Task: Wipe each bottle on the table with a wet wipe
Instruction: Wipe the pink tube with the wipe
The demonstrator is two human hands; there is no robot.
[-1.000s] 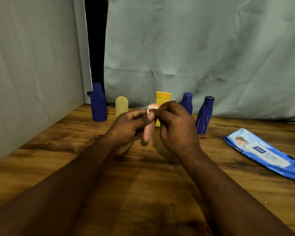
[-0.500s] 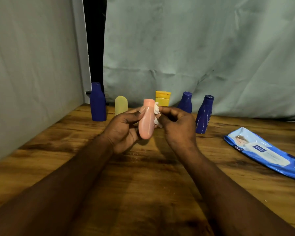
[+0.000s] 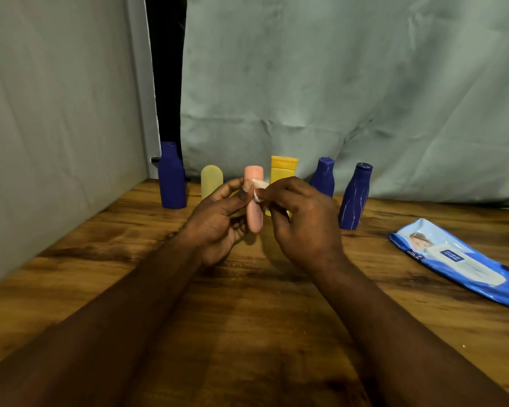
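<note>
My left hand [image 3: 218, 218] holds a small pink bottle [image 3: 254, 212] upright above the table, thumb near its top. My right hand [image 3: 303, 221] pinches a small white wet wipe [image 3: 258, 188] against the bottle's upper right side. Behind stand a tall blue bottle [image 3: 171, 177], a pale yellow bottle [image 3: 211, 183], a yellow bottle [image 3: 283, 168] partly hidden by my hands, and two more blue bottles [image 3: 323, 176] [image 3: 355, 198].
A blue pack of wet wipes [image 3: 459, 259] lies on the wooden table [image 3: 247, 333] at the right. A grey cloth backdrop hangs behind the bottles, and a grey wall closes the left side.
The pink bottle went from tilted with its top covered by my fingers to upright and exposed. The wipe in my right hand moved from the bottle's top to its upper side.
</note>
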